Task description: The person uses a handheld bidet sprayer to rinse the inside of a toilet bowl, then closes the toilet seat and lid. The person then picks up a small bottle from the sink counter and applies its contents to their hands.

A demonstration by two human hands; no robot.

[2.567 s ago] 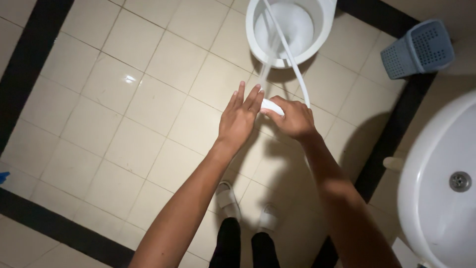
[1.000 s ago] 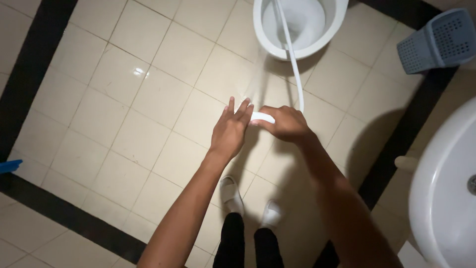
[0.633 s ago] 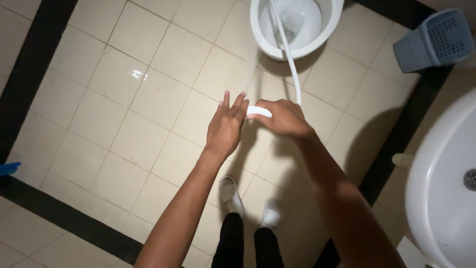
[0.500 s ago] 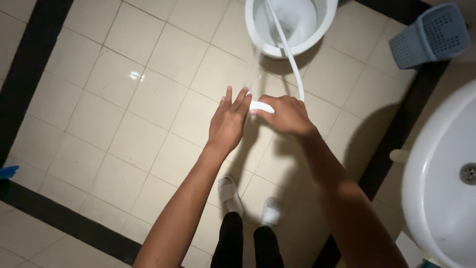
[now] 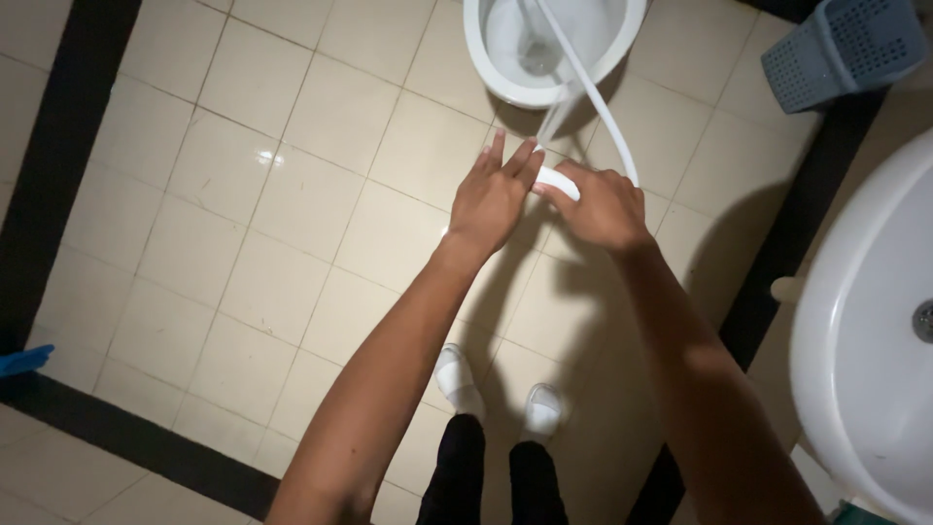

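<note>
A white plastic spray head (image 5: 556,181) is held above the cream tiled floor (image 5: 243,214), just in front of the white ceramic toilet bowl (image 5: 486,68). It is clamped in the fingers of the right hand (image 5: 598,206), while the left hand (image 5: 489,194) is laid against its tip with fingers straight and slightly apart. One white flexible hose (image 5: 593,92) runs from the head up across the bowl. The head is judged light, stiff and possibly slippery when wet; the hose is judged soft and prone to tugging, so the grip is best taken around the head's body. One grey perforated plastic basket (image 5: 841,49) and one white washbasin (image 5: 865,331) are counted, with two white slippers (image 5: 457,379) below.
</note>
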